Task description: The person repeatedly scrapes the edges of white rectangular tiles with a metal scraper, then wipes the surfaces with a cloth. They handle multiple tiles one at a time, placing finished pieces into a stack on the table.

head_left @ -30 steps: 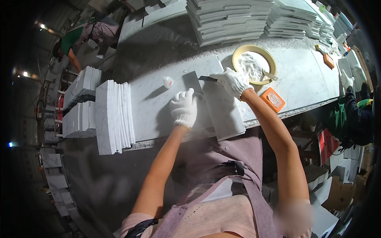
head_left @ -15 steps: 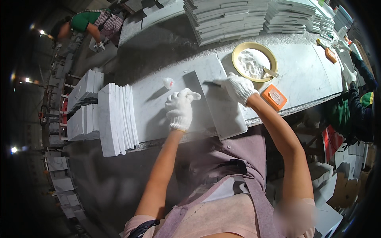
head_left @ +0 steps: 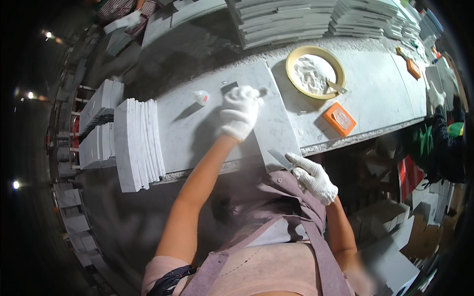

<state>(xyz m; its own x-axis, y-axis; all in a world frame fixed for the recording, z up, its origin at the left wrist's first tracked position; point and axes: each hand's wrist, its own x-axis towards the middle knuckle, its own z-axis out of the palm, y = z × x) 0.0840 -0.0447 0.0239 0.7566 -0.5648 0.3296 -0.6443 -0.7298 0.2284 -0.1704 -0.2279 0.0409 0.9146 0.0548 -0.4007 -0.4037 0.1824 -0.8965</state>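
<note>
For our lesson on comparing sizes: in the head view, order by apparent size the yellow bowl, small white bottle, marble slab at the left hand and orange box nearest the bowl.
Largest to smallest, as they look:
1. Marble slab
2. Yellow bowl
3. Orange box
4. White bottle

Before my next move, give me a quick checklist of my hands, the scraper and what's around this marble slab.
1. Scraper in hand: ok, held in the right hand, over the slab's near end.
2. Left hand clear of the blade: ok, farther up the slab.
3. Left hand's hold on the slab: cannot tell, its underside is hidden.
4. Slab wholly on the table: not ok, its near end juts slightly past the front edge.
5. Bowl clear of the slab: ok, apart, on its right.
</note>
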